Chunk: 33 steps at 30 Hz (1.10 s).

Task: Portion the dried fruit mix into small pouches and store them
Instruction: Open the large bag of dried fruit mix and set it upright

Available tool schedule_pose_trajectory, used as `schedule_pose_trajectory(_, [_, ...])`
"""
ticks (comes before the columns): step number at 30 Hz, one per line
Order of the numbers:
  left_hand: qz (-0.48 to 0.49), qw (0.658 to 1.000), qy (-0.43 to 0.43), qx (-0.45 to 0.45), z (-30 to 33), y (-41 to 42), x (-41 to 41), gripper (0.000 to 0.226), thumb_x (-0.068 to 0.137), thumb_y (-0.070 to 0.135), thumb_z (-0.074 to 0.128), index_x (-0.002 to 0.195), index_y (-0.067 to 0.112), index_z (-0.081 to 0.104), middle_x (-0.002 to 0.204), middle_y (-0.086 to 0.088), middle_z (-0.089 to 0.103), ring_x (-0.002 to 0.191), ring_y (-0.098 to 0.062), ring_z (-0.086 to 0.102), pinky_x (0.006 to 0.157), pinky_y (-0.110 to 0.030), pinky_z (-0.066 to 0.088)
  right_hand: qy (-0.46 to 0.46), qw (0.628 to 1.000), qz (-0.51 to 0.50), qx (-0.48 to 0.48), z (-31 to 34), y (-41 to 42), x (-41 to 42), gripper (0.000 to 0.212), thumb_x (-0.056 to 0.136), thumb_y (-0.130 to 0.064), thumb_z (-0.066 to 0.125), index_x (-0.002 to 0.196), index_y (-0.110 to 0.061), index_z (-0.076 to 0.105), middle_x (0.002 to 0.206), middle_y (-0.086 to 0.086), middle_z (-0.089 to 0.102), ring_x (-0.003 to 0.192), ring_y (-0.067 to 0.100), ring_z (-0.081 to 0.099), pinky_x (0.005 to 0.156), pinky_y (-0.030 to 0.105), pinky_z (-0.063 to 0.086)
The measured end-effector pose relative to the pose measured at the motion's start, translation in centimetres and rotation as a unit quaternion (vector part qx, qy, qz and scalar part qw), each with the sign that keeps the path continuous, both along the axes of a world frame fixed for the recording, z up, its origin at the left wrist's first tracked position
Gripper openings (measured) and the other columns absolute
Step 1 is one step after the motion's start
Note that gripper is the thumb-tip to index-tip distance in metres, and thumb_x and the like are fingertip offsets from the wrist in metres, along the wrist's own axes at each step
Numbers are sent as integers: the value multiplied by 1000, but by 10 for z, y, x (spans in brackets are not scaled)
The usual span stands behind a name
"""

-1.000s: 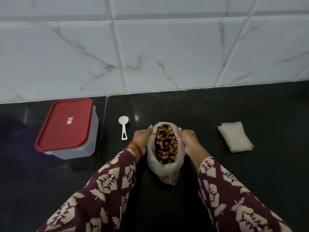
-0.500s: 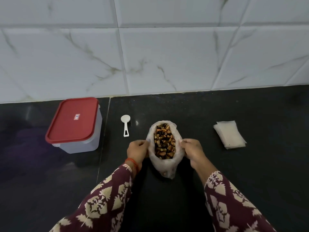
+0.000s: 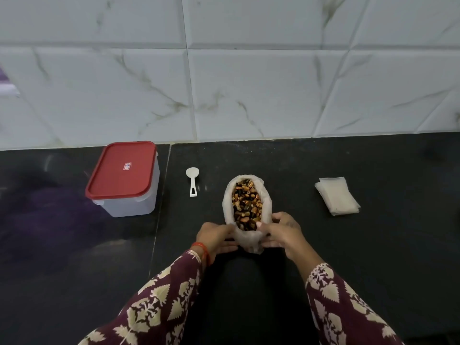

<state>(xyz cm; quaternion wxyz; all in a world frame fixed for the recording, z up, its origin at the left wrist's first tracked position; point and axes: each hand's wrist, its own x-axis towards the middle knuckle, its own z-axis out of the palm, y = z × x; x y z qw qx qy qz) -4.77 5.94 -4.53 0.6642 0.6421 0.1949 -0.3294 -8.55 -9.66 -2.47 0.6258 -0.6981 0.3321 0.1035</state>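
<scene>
— where's the fruit mix from where you stand?

— in the white plastic bag (image 3: 245, 241) near the middle of the black counter (image 3: 373, 257), a bit toward its front edge. the mouth is rolled open and the dried fruit mix (image 3: 247, 204) shows inside, brown and orange pieces.

— and the hands?

— both on the bag's near end. the left hand (image 3: 216, 237) holds the plastic on the left side, fingers curled onto it. the right hand (image 3: 282, 234) grips the rim on the right, thumb at the edge of the opening, fingers wrapped round the bag's side. patterned maroon sleeves on both arms, a red thread at the left wrist.

— pouches?

— a stack of small pouches (image 3: 337, 196) lies flat toward the right side of the counter, well apart from the bag.

— anything on the other side?

— a white scoop (image 3: 192, 181) lies just left of the bag, bowl toward the back edge, handle toward the front. further left, near the back edge, stands a clear container (image 3: 134, 202) with its red lid (image 3: 122, 169) on. behind it all, the marbled white wall tiles (image 3: 249, 90) rise from the back edge.
</scene>
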Motion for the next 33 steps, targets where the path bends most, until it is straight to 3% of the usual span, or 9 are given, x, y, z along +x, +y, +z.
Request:
schedule_pose_trajectory(6, [138, 971, 29, -195, 8, -12, -6, 18, 96, -6, 38, 95, -4, 56, 90, -17, 62, 82, -25, 62, 69, -31, 55, -49, 908, -198, 367, -10, -10, -2, 36, 96, 7, 40, 130, -1, 49, 92, 15, 61, 82, 23, 59, 54, 29, 58])
schedule_pose_trajectory(9, [127, 976, 16, -179, -4, -12, -19, 24, 98, -2, 36, 101, 1, 59, 96, -14, 64, 86, -23, 62, 71, -30, 53, -50, 917, -200, 342, -20, -3, -15, 31, 96, 1, 45, 126, 0, 51, 93, 15, 63, 83, 24, 61, 66, 33, 53])
schedule_pose_trajectory(14, [102, 993, -48, -20, -15, -10, -21, 19, 94, 11, 54, 108, 0, 59, 100, -19, 65, 84, -28, 68, 69, -33, 59, -13, 996, -83, 35, -17, 8, -26, 37, 80, -34, 74, 100, -10, 55, 90, 13, 68, 76, 23, 70, 60, 30, 57])
schedule_pose_trajectory(19, [90, 994, -51, -28, -8, -19, -23, 14, 85, -1, 63, 98, -4, 61, 103, -21, 67, 85, -27, 68, 68, -29, 59, -27, 985, -85, 147, -13, 13, -19, 21, 86, 4, 62, 105, -2, 57, 103, 18, 65, 84, 27, 67, 58, 29, 56])
schedule_pose_trajectory(23, [154, 960, 44, -231, -5, -19, -17, 23, 89, -16, 44, 107, -7, 57, 106, -21, 61, 90, -27, 63, 66, -28, 59, -33, 893, -189, 408, -15, -2, -13, 37, 90, 18, 38, 117, -3, 52, 97, 20, 60, 86, 27, 59, 58, 37, 58])
schedule_pose_trajectory(25, [143, 952, 44, -268, -8, -18, -22, 24, 91, -16, 38, 101, -5, 56, 102, -18, 61, 90, -25, 61, 63, -25, 59, -36, 869, -209, 448, -21, -2, -17, 41, 91, 18, 34, 123, -2, 50, 97, 21, 59, 86, 29, 58, 52, 36, 57])
schedule_pose_trajectory(28, [108, 977, 0, -182, -15, -15, -29, 23, 89, -15, 43, 103, -2, 56, 100, -17, 62, 90, -25, 63, 69, -27, 59, -18, 913, -175, 367, -25, -1, -23, 40, 86, 16, 37, 122, 5, 51, 97, 24, 63, 86, 32, 62, 57, 38, 60])
schedule_pose_trajectory(31, [44, 991, -116, 58, -21, -10, -23, 46, 77, -4, 67, 118, 8, 49, 109, -11, 59, 97, -25, 63, 85, -39, 56, 1, 984, -104, 144, -19, -4, -20, 29, 83, -3, 48, 112, -2, 55, 102, 19, 66, 89, 31, 66, 69, 38, 58])
schedule_pose_trajectory(33, [51, 981, -149, 110, -23, -6, -14, 63, 74, 3, 72, 129, 11, 43, 112, -9, 57, 101, -24, 62, 89, -41, 54, -9, 995, -98, -16, -20, -8, -15, 23, 86, -20, 57, 108, -13, 56, 105, 10, 63, 90, 24, 65, 72, 36, 58])
